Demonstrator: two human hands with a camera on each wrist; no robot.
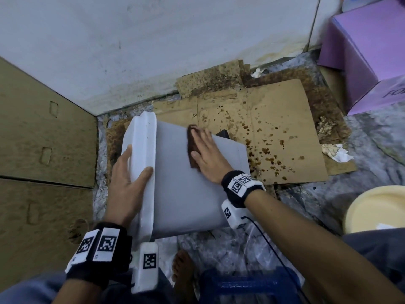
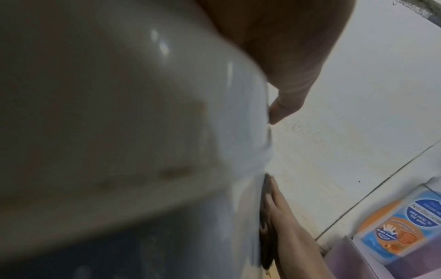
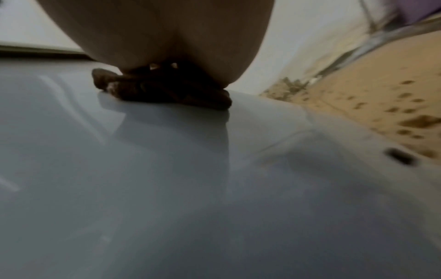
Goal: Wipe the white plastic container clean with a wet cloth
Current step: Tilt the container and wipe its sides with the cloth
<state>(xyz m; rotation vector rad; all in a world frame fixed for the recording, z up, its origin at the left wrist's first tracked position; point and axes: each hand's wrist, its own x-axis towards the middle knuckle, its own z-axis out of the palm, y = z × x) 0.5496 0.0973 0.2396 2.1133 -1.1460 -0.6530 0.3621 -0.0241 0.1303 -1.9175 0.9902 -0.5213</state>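
Note:
The white plastic container lies on its side on the floor, its rim to the left. My left hand grips that thick rim, thumb on the near face and fingers over the far edge; the left wrist view shows a fingertip hooked on the rim of the container. My right hand lies flat on a dark brown cloth, pressing it against the upturned side wall near the far edge. In the right wrist view the cloth is bunched under my palm on the glossy wall.
Stained cardboard covers the floor behind the container. A purple box stands at the back right and a cream bowl at the right. Brown cardboard boxes line the left. A blue stool and a bare foot are below.

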